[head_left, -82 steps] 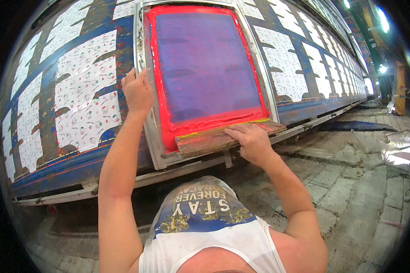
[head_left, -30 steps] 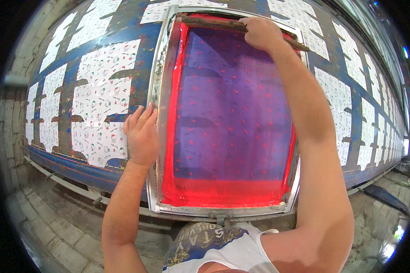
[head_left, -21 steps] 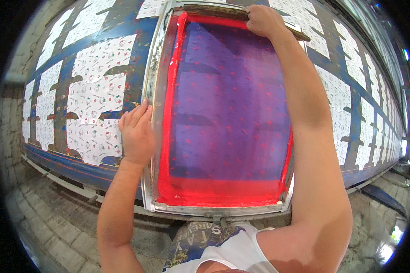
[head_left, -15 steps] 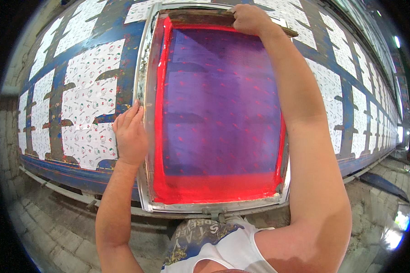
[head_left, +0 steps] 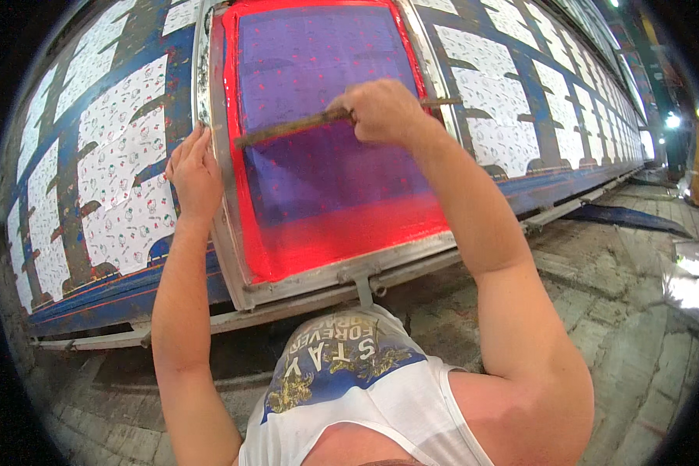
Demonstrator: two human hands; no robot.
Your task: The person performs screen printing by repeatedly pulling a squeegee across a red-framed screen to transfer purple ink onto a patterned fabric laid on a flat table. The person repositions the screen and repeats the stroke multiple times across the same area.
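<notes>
Wooden squeegee (head_left: 291, 128) is spanning red-rimmed purple mesh (head_left: 322, 46), right hand (head_left: 384, 113) gripping it; left hand (head_left: 196, 175), loosely extended, is touching metal frame (head_left: 311, 279); blue-stained table (head_left: 105, 301) is overlooking paved floor (head_left: 645, 365).

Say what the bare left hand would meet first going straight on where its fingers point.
Likely the left rail of the silver rectangular metal frame: the left hand looks right at its outer edge, perhaps touching. Depth there is unclear.
</notes>
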